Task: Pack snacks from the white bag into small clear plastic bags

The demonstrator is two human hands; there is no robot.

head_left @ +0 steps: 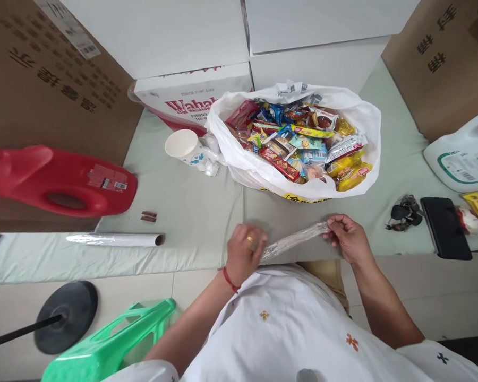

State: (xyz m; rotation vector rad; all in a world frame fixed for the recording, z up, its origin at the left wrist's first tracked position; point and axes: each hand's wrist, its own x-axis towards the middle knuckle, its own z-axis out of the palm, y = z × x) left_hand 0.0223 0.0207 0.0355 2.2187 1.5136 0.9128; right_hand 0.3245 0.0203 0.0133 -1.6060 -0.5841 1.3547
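Observation:
A twisted strip of clear plastic film (295,241) stretches between my two hands, just above the table's front edge. My left hand (245,252), with a ring and a red wrist cord, is closed on the strip's left end; its fingers are slightly blurred. At the other end, my right hand (346,237) pinches the strip between thumb and fingers. Beyond them stands an open white plastic bag (247,164) full of wrapped snacks (302,140).
Left of the bag are a paper cup (182,144), a red jug (63,183) and a film roll (115,240). Keys (404,213), a black phone (446,228) and a white jug (464,154) lie right. A green stool (111,339) stands below left.

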